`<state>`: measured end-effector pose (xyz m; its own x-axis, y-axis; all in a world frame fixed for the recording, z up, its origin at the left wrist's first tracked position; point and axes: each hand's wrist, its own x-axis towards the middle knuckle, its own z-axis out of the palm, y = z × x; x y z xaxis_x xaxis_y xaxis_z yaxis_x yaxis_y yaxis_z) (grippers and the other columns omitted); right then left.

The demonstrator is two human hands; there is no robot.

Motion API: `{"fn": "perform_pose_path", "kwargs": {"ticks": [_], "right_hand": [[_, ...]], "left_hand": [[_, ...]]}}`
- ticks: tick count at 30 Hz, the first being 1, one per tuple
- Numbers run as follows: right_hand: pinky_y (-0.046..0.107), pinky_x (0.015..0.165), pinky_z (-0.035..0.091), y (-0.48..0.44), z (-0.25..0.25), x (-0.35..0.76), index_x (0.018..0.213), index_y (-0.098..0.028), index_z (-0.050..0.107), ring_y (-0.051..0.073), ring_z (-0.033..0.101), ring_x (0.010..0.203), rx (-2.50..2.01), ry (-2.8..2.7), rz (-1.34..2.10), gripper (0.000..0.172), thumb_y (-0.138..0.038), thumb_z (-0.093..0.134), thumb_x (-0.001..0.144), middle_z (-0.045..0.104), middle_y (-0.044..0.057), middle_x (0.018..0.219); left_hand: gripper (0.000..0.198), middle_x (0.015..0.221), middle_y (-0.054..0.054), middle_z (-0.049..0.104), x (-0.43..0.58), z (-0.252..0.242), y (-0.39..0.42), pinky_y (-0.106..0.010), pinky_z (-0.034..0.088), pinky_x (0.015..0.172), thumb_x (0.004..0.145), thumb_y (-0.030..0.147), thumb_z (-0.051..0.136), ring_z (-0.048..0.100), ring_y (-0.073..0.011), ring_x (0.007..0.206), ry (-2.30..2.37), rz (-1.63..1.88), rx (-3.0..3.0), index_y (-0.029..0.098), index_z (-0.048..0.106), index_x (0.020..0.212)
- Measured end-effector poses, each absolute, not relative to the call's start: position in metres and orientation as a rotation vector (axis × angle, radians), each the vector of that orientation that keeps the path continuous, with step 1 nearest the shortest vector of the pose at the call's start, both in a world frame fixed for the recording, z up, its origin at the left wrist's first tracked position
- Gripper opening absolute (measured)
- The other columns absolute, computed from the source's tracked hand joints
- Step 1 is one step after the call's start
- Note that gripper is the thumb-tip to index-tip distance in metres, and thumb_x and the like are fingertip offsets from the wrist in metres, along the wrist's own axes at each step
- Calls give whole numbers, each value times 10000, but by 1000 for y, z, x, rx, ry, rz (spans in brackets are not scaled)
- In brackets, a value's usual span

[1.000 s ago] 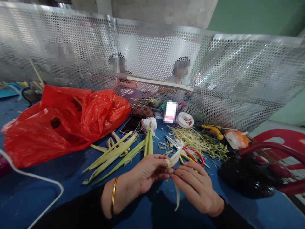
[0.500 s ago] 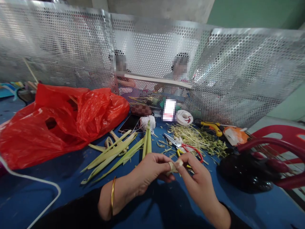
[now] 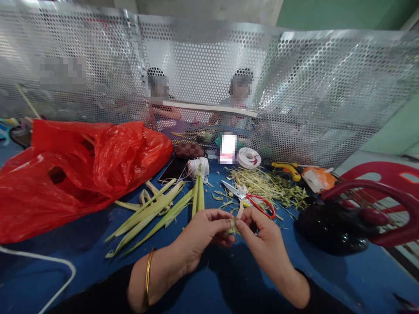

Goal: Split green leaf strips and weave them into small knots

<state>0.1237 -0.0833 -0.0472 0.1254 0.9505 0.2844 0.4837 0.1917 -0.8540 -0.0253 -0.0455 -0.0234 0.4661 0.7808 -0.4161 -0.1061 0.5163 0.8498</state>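
Observation:
My left hand [image 3: 203, 233] and my right hand [image 3: 265, 237] meet over the blue table [image 3: 81, 244], both pinched on a pale leaf strip [image 3: 233, 226] folded between the fingertips. A gold bangle circles my left wrist. Just beyond the hands lie long green-yellow leaf strips [image 3: 153, 209] fanned out to the left. Red-handled scissors [image 3: 252, 200] lie right behind my right hand.
A crumpled red plastic bag [image 3: 75, 170] fills the left. A phone [image 3: 173, 169], a thread ball [image 3: 198, 166], a tape roll [image 3: 249, 158] and a heap of leaf trimmings [image 3: 271, 187] lie farther back. A dark glossy bag [image 3: 330, 226] and red chair sit right. A perforated metal screen [image 3: 310, 100] stands behind, with people beyond it.
The strip's long tail no longer hangs below my hands; it is folded short between the fingertips. My right hand has turned upright and moved closer to the left.

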Motion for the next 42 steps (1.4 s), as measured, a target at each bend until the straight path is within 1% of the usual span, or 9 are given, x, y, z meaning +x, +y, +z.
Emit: {"fn": "perform_pose_path", "kwargs": {"ticks": [7, 12, 15, 19, 25, 31, 35, 39, 42], "right_hand": [[222, 477, 339, -82, -49, 124, 660, -215, 518, 111, 429, 498, -1425, -1506, 595, 202, -289, 552, 844, 474, -52, 554], [225, 471, 326, -82, -50, 125, 653, -216, 514, 112, 424, 490, -1460, -1509, 554, 209, -299, 556, 841, 469, -51, 545], [227, 480, 330, -82, -52, 124, 664, -216, 514, 113, 434, 499, -1462, -1517, 572, 201, -298, 551, 844, 480, -49, 553], [233, 495, 338, -80, -50, 126, 678, -215, 517, 117, 438, 524, -1458, -1509, 678, 209, -322, 542, 856, 484, -46, 574], [240, 516, 366, -77, -29, 143, 951, -216, 592, 131, 474, 566, -1369, -1642, 910, 189, -353, 618, 824, 508, -49, 627], [234, 528, 397, -76, -9, 150, 754, -191, 635, 123, 507, 582, -1384, -1550, 1080, 216, -404, 642, 791, 590, -9, 656], [249, 556, 436, -75, -11, 150, 835, -192, 657, 136, 555, 607, -1415, -1506, 1173, 241, -426, 636, 779, 637, 6, 713], [294, 700, 486, -77, -17, 144, 868, -207, 667, 180, 610, 765, -1370, -1644, 1002, 191, -380, 649, 788, 677, 30, 820], [292, 728, 487, -79, -21, 138, 879, -221, 659, 179, 606, 786, -1331, -1682, 782, 130, -315, 667, 790, 669, 18, 819]], "left_hand": [[213, 682, -44, 665, -26, -22, -47, -217, 477, 539, 678, 274, 718, 656, -144, 587, 988, 643, 832, 113, 665, 806], [196, 746, -45, 679, -24, -20, -52, -228, 492, 631, 676, 196, 680, 644, -136, 675, 924, 661, 895, 113, 686, 853], [197, 708, -17, 666, -20, -23, -54, -202, 462, 600, 644, 141, 713, 603, -105, 631, 932, 698, 967, 111, 677, 835], [137, 636, 3, 647, -18, -26, -54, -187, 426, 555, 699, 82, 642, 586, -86, 569, 977, 725, 1005, 104, 659, 833], [240, 582, 20, 640, -26, -21, -42, -194, 408, 503, 727, 97, 644, 613, -111, 532, 992, 746, 1007, 133, 558, 949], [203, 606, 16, 645, -30, -20, -34, -187, 401, 478, 710, 134, 671, 601, -99, 516, 932, 714, 1037, 135, 572, 887], [213, 607, 27, 630, -30, -19, -35, -180, 394, 480, 682, 153, 688, 581, -84, 510, 923, 702, 1052, 128, 594, 871], [227, 555, 47, 598, -29, -21, -36, -188, 385, 477, 667, 170, 676, 562, -88, 492, 912, 722, 1104, 136, 586, 873], [180, 541, 50, 591, -28, -24, -37, -186, 364, 454, 659, 177, 655, 523, -77, 455, 923, 726, 1151, 146, 580, 820]]}}
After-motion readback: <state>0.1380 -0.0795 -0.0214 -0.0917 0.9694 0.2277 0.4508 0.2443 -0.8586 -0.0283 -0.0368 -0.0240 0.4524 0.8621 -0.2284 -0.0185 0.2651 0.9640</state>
